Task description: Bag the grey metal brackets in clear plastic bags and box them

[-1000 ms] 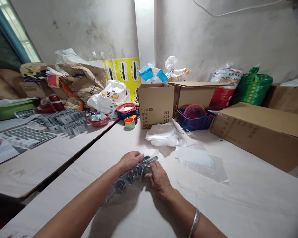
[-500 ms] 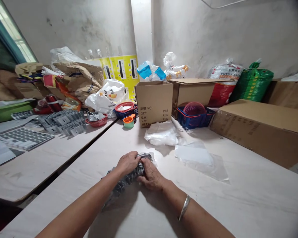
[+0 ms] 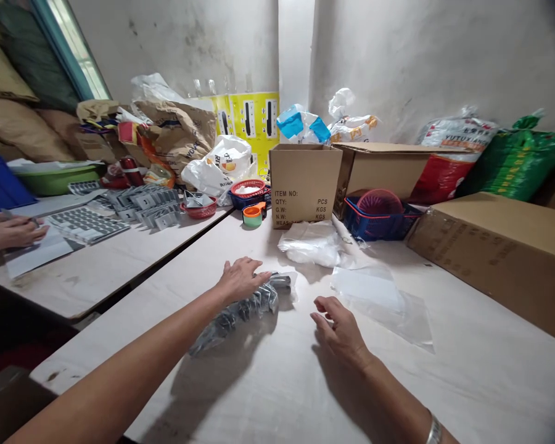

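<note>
My left hand [image 3: 241,279] rests palm down on the far end of a long clear plastic bag [image 3: 240,311] filled with dark metal parts, lying on the pale table [image 3: 444,382]. Its fingers are stretched flat over the bag. My right hand [image 3: 340,327] hovers just above the table to the right of the bag, apart from it, fingers loosely spread and holding nothing. A flat empty clear bag [image 3: 383,302] lies just beyond my right hand.
A crumpled plastic bag [image 3: 314,243], a cardboard box [image 3: 304,184], a blue basket [image 3: 379,221] and a long carton [image 3: 499,246] stand behind. On the left table [image 3: 97,271] lie grey carded parts [image 3: 120,209], and another person's hands [image 3: 9,231] work there.
My right hand has let go of the bag and moved right. My left hand has flattened on top of it. The view has swung left, showing the other person's hands.
</note>
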`<state>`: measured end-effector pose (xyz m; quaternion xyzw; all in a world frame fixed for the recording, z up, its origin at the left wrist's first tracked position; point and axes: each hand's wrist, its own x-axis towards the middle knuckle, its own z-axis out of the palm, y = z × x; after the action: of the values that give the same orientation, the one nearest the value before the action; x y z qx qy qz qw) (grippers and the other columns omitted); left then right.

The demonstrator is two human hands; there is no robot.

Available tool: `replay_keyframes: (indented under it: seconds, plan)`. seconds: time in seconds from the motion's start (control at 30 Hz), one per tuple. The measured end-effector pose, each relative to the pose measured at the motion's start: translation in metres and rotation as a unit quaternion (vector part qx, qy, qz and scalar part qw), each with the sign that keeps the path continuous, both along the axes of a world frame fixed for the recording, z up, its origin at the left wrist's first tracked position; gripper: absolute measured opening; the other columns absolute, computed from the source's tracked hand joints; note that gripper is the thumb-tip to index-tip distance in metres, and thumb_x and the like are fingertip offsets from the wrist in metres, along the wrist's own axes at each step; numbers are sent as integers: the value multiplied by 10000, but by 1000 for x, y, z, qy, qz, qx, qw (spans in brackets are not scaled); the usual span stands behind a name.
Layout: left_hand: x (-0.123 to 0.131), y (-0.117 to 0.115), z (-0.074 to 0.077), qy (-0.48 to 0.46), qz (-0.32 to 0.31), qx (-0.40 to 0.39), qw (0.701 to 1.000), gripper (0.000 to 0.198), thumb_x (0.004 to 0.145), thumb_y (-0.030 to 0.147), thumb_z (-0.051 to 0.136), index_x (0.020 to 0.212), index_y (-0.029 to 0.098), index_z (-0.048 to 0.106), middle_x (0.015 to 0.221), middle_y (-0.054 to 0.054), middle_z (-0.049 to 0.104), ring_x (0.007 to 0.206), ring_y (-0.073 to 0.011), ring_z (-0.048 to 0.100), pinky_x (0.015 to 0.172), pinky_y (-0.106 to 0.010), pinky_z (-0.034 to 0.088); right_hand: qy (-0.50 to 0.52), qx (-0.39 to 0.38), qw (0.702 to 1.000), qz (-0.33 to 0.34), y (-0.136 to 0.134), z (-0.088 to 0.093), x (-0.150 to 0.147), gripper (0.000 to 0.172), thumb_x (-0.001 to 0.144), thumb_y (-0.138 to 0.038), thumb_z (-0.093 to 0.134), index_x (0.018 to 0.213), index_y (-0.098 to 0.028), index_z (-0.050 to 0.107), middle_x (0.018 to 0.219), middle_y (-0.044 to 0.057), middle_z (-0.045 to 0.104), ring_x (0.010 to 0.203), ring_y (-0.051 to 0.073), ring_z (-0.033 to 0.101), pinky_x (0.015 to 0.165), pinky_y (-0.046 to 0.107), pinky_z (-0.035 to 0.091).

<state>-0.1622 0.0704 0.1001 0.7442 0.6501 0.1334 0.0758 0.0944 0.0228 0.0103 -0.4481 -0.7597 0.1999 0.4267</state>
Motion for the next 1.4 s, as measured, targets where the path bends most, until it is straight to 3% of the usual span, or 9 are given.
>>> replay_keyframes:
  seconds: [0.1,0.23,0.3,0.4,0.5,0.57,0.83,1.1,1.4]
  plan:
    - [-19,-16,9,-12,14,20,1000,545,827,566,369,1177,188,546,1291,-105,519,1281,-304,324,1038,-570,104,13,14,999,35,1,2,-15,197,848,-231,473,1026,-210,555,948,52,560,830,160,558,717,270,476]
    - [-65,-52,5,-132,53,119,983,520,801,561,434,1142,196,575,1275,-91,536,1278,-259,353,1073,-449,211,18,67,995,69,9,6,-40,234,841,-198,478,1050,-224,579,1000,65,559,874,167,564,762,285,485]
    - [-87,-74,-8,-221,94,161,957,524,803,554,439,1158,189,564,1294,-86,518,1263,-249,377,1059,-403,276,11,95,993,72,14,8,-53,244,833,-186,487,1048,-229,595,1031,78,541,893,175,560,775,300,488]
    - [-105,-100,-35,-362,150,151,907,547,804,544,453,1194,168,531,1312,-98,499,1238,-257,414,1043,-401,324,-12,134,989,61,18,10,-70,241,838,-202,494,1045,-230,614,1099,101,499,960,202,532,799,341,482]
    - [-104,-114,-62,-505,171,125,837,608,800,561,450,1229,132,487,1320,-133,486,1223,-269,436,1011,-398,382,-50,165,983,56,18,12,-82,235,849,-219,488,1036,-229,630,1133,113,477,1009,224,495,835,383,458]
    - [-97,-118,-74,-548,155,108,815,610,817,557,425,1253,131,464,1329,-130,477,1217,-273,444,1011,-404,385,-73,178,980,53,18,12,-87,228,855,-219,482,1018,-233,641,1140,113,475,1019,228,481,846,395,444]
    - [-94,-119,-78,-444,69,78,890,496,865,444,417,1258,148,478,1338,-98,471,1240,-238,415,1075,-395,288,-129,206,969,36,15,5,-93,232,871,-214,444,951,-217,662,1138,122,479,1026,245,471,837,401,422]
    - [-97,-120,-83,-449,72,72,888,461,876,442,399,1216,150,508,1283,-95,523,1177,-240,477,1032,-376,343,-174,237,954,63,6,18,-107,250,848,-172,464,1037,-252,607,1286,116,369,1166,280,376,892,453,356]
    - [-97,-122,-83,-465,58,68,881,473,884,419,412,1267,148,469,1295,-95,513,1164,-232,487,1011,-346,360,-196,244,946,82,4,13,-107,307,824,-138,449,1091,-221,575,1271,142,386,1167,296,374,896,479,352]
